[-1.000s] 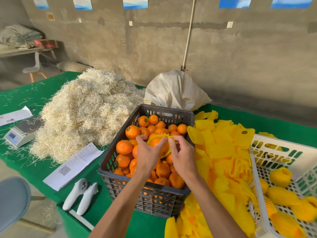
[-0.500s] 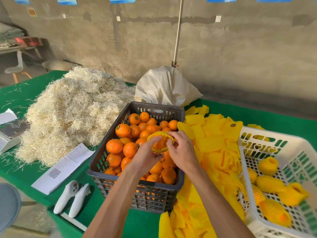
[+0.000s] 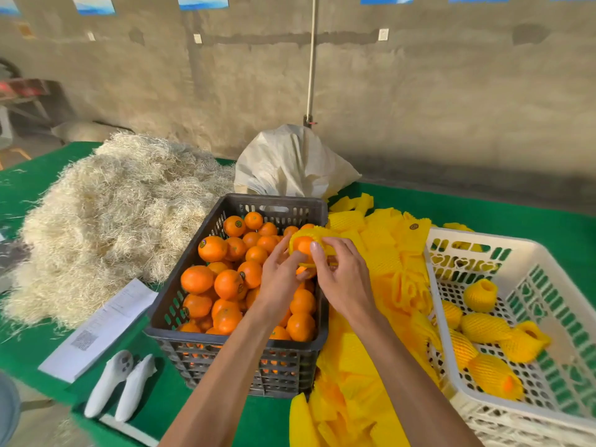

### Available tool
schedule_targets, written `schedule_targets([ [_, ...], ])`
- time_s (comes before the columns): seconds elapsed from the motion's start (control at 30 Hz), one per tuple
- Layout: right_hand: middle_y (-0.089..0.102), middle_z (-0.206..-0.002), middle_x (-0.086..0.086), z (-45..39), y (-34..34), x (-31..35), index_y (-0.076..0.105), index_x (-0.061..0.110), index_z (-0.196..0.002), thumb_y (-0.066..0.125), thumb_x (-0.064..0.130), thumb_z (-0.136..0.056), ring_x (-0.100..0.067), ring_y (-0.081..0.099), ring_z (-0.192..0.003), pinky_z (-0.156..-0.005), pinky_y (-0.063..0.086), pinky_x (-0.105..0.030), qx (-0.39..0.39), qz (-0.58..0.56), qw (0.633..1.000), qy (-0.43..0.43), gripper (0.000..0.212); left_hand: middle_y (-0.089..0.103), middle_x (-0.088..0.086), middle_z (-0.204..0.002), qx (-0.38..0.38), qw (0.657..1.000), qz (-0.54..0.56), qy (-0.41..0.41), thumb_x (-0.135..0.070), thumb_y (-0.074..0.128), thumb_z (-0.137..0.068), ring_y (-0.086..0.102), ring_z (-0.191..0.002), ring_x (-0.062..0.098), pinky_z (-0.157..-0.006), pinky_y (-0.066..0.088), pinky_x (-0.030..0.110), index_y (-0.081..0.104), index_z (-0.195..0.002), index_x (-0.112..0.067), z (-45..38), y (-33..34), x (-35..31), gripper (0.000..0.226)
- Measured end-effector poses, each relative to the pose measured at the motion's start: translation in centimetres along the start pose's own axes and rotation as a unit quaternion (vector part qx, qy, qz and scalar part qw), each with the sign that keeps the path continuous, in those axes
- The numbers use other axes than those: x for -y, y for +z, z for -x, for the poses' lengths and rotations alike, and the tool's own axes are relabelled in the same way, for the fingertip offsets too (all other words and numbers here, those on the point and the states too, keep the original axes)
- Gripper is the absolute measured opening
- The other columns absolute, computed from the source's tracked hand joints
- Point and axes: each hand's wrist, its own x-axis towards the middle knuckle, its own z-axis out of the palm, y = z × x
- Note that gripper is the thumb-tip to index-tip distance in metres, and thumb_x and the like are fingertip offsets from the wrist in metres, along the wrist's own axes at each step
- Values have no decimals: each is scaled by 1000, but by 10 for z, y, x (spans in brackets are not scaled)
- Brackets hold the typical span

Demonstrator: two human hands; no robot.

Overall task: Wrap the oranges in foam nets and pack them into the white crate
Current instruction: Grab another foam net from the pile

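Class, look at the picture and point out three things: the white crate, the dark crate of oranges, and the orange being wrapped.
White crate (image 3: 464, 235): head view, on its far rim.
Dark crate (image 3: 274, 200): head view, on its far wall.
Orange being wrapped (image 3: 302, 245): head view, on the bare peel showing inside the net.

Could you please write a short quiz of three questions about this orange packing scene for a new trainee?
1. True or false: the dark crate holds unwrapped oranges.
2. What lies between the dark crate and the white crate? A) straw B) a pile of yellow foam nets C) a scale
3. What are the left hand and the right hand doing together?

Key
1. True; bare oranges fill it.
2. B; the foam nets lie there, and the straw is on the other side.
3. They hold one orange above the dark crate and work a foam net round it.
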Motion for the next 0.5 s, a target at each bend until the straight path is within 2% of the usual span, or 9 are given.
schedule_targets([
  [0.07, 58, -134, 4, -2, -15, -7, 59, 23, -136, 44, 62, -100, -12, 58, -119, -90, 57, -39, -36, -9, 999, 25, 55, 61, 1, -145, 31, 999, 4, 9, -14, 53, -107, 62, -126, 12, -97, 55, 26, 52, -147, -14, 1, 19, -2, 40],
  [0.13, 58, -134, 4, -3, -34, -17, 59, 26, -137, 45, 60, -100, -13, 57, -121, -91, 56, -40, -66, 2, 997, 44, 53, 65, -23, -134, 70, 996, 54, -11, -20, 38, -113, 59, -121, -7, -93, 52, 19, 51, -143, -27, 3, 44, -4, 33],
  [0.17, 59, -133, 3, -3, -45, -24, 59, 26, -137, 45, 59, -100, -14, 57, -121, -93, 55, -40, -76, 10, 996, 54, 51, 63, -27, -133, 79, 994, 70, -23, -25, 35, -114, 57, -120, -11, -95, 48, 19, 51, -142, -27, 2, 58, -5, 32],
  [0.23, 60, -134, 2, -1, -69, -43, 60, 26, -137, 48, 56, -101, -15, 55, -124, -99, 49, -32, -89, 26, 993, 74, 48, 56, -23, -137, 103, 991, 74, -36, -35, 36, -113, 51, -124, -7, -101, 42, 24, 51, -146, -23, 5, 89, -5, 38],
  [0.3, 59, -138, 2, 3, -95, -63, 59, 26, -139, 49, 52, -101, -13, 50, -130, -100, 40, -23, -97, 39, 990, 92, 47, 64, -32, -118, 138, 987, 68, -44, -43, 38, -110, 57, -108, -16, -99, 44, 25, 61, -131, -27, 8, 123, -2, 35],
  [0.33, 59, -140, 2, 6, -108, -73, 58, 25, -140, 49, 51, -102, -13, 49, -132, -102, 39, -24, -102, 44, 989, 102, 48, 65, -35, -111, 149, 986, 59, -42, -44, 37, -110, 59, -100, -17, -98, 45, 25, 62, -128, -29, 10, 140, 2, 34],
  [0.4, 59, -141, 2, 12, -135, -92, 58, 23, -140, 50, 51, -102, -14, 52, -131, -106, 45, -32, -118, 45, 985, 121, 49, 65, -36, -114, 166, 984, 47, -38, -46, 36, -111, 61, -99, -18, -98, 47, 22, 66, -128, -29, 14, 175, 11, 38],
  [0.5, 62, -139, 2, 25, -173, -121, 59, 21, -140, 50, 50, -102, -16, 58, -125, -103, 50, -41, -141, 52, 977, 151, 49, 76, -26, -105, 203, 978, 38, -40, -41, 39, -112, 68, -98, -12, -84, 53, 14, 80, -100, -36, 26, 228, 19, 43],
])
